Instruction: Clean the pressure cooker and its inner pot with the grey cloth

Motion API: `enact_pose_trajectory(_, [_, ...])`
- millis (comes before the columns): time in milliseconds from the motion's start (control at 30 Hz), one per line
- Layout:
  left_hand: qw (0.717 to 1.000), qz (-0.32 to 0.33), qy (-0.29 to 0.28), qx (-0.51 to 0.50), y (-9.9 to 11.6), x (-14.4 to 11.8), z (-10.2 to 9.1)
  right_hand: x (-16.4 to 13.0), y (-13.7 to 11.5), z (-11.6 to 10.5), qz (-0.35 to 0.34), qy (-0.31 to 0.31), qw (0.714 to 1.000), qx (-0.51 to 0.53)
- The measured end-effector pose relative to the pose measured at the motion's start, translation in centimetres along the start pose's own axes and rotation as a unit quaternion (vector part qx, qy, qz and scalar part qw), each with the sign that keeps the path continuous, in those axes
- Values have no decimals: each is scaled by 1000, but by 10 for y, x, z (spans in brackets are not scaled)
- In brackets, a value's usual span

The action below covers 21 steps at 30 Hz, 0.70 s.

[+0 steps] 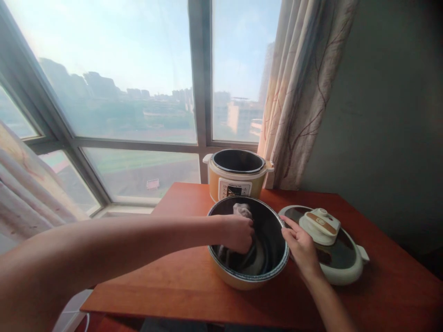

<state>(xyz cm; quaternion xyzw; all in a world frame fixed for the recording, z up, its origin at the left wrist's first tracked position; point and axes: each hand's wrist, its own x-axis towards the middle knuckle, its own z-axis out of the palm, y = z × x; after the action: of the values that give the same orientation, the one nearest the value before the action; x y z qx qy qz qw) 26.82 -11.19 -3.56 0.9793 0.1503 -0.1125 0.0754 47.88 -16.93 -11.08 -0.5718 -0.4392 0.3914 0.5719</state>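
A dark-lined inner pot (270, 272) with a yellowish outside stands tilted toward me on the table. Inside it, my left hand (238, 233) is closed around a greyish cloth (242, 210), which shows above and below the fist. The cloth lies against the pot's inner wall. At the pot's right rim, my right hand (299, 240) pinches the edge between thumb and fingers. Just behind stands the electric pressure cooker body (216, 183), its top uncovered and a control panel on its front. The cooker lid (346, 272) lies to the right, close to my right hand.
Everything stands on a reddish-brown wooden table (166, 295), whose front edge runs close to me. Large windows (131, 115) rise behind it. A patterned curtain (294, 106) hangs at the back right, and another curtain (27, 189) is at the left.
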Motion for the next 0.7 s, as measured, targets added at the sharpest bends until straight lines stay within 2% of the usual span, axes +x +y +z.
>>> enact_pose_trajectory(67, [988, 153, 15, 17, 2, 6, -7, 0, -1, 1, 3, -1, 1000, 4])
enact_pose_trajectory(100, [979, 201, 25, 24, 1, 9, -9, 0, -1, 1, 4, -1, 1000, 7])
enact_pose_trajectory(167, [972, 225, 51, 45, -6, 14, -10, -1, -2, 1, 5, 0, 1000, 13])
enact_pose_trajectory(233, [979, 178, 72, 68, -19, 19, -2, -2, -1, 2, 4, 2, 1000, 15])
enact_pose_trajectory(300, [991, 88, 71, 65, -32, 23, 9, -3, 0, 2, 4, 4, 1000, 14])
enact_pose_trajectory(400, [999, -42, 18, 29, -42, 25, 23, -4, 2, 2, 4, 7, 1000, 18])
enact_pose_trajectory(467, [994, -107, -13, 14, -39, 26, 29, -4, 3, 1, 5, 6, 1000, 24])
enact_pose_trajectory(567, [981, -191, -29, 6, -27, 27, 37, -4, 1, 2, 9, 10, 1000, 22])
enact_pose_trajectory(700, [968, -244, -33, -53, -19, 33, 51, -4, -1, 4, 10, 14, 1000, 24])
